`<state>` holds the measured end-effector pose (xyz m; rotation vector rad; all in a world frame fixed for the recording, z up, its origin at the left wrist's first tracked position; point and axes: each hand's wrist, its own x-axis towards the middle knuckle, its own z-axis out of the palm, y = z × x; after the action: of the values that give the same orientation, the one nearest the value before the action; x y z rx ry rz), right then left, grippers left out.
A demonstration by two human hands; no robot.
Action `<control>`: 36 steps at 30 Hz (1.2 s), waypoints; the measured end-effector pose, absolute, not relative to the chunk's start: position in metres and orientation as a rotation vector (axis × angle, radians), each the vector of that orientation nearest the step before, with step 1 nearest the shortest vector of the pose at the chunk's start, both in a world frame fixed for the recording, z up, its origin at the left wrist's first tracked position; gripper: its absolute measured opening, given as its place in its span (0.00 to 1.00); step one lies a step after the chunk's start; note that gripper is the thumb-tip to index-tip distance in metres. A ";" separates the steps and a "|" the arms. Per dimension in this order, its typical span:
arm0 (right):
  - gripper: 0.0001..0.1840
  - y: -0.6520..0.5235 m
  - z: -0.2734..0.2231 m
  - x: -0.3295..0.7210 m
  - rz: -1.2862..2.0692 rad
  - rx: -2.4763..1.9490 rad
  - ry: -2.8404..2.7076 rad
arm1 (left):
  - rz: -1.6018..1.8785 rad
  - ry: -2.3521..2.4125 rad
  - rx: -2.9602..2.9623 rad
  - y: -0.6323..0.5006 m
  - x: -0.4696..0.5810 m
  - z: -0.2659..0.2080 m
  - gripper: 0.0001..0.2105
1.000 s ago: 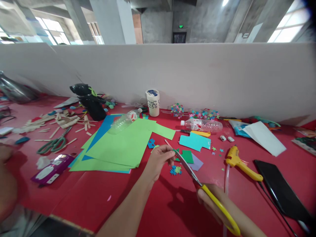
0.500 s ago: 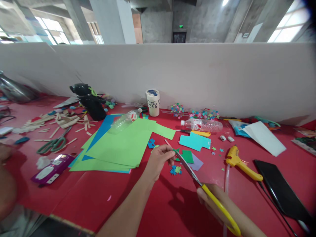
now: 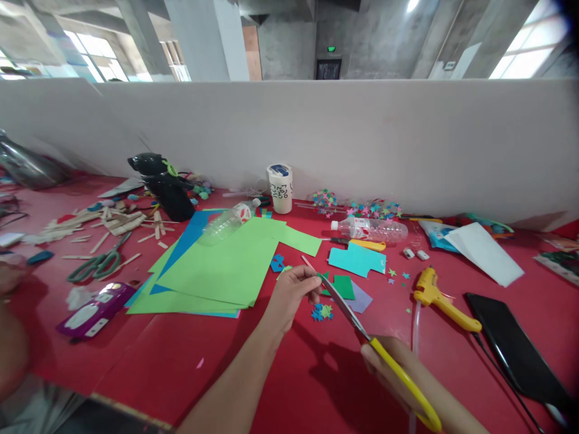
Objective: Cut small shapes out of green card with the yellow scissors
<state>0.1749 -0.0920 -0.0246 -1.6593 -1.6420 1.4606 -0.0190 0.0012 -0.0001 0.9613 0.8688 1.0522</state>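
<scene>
My right hand (image 3: 389, 361) grips a pair of scissors (image 3: 353, 316) by the yellow handles, blades almost together and pointing up and left. Just left of the blade tips, my left hand (image 3: 294, 292) is closed in a pinch on a small piece of green paper (image 3: 324, 277), mostly hidden by the fingers. The tips touch or nearly touch that piece. Behind them lie a dark green paper square (image 3: 344, 287) and a lilac paper (image 3: 362, 297). Below the fingertips sits a small pile of blue and green paper stars (image 3: 322, 311).
Large green sheets (image 3: 221, 265) lie to the left, with a plastic bottle (image 3: 230, 220) on them. Another bottle (image 3: 371, 229), cyan paper (image 3: 357, 259) and a cutter (image 3: 368, 245) lie behind. A yellow glue gun (image 3: 443, 298) and black phone (image 3: 515, 343) are right. Someone's arm (image 3: 11, 337) shows far left.
My hands and the scissors have hardly moved. At the far left, the other person's hand has shifted slightly.
</scene>
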 end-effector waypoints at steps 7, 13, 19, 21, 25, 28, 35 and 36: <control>0.25 -0.090 -0.023 0.174 1.457 -1.648 -1.678 | 1.075 0.923 1.014 0.004 -0.022 0.003 0.06; 0.24 -0.092 -0.021 0.172 1.558 -1.640 -1.589 | 1.108 0.925 1.059 0.003 -0.020 0.000 0.06; 0.25 -0.095 -0.016 0.169 1.541 -1.637 -1.504 | 1.123 0.915 1.064 -0.002 -0.014 0.001 0.05; 0.26 -0.095 -0.014 0.168 1.547 -1.653 -1.479 | 1.117 0.913 1.062 -0.002 -0.014 0.001 0.05; 0.28 -0.095 -0.014 0.167 1.522 -1.660 -1.476 | 1.111 0.919 1.061 -0.003 -0.014 0.001 0.06; 0.28 -0.095 -0.017 0.165 1.517 -1.662 -1.494 | 1.115 0.915 1.037 -0.004 -0.013 0.001 0.06; 0.26 -0.093 -0.020 0.166 1.547 -1.643 -1.508 | 1.134 0.905 1.007 -0.006 -0.011 0.001 0.06; 0.26 -0.093 -0.020 0.165 1.537 -1.643 -1.519 | 1.132 0.903 1.004 -0.006 -0.010 0.001 0.06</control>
<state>0.1654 -0.0931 -0.0204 -1.6433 -1.5191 1.5367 -0.0105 -0.0060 0.0012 1.0036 0.9034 1.1321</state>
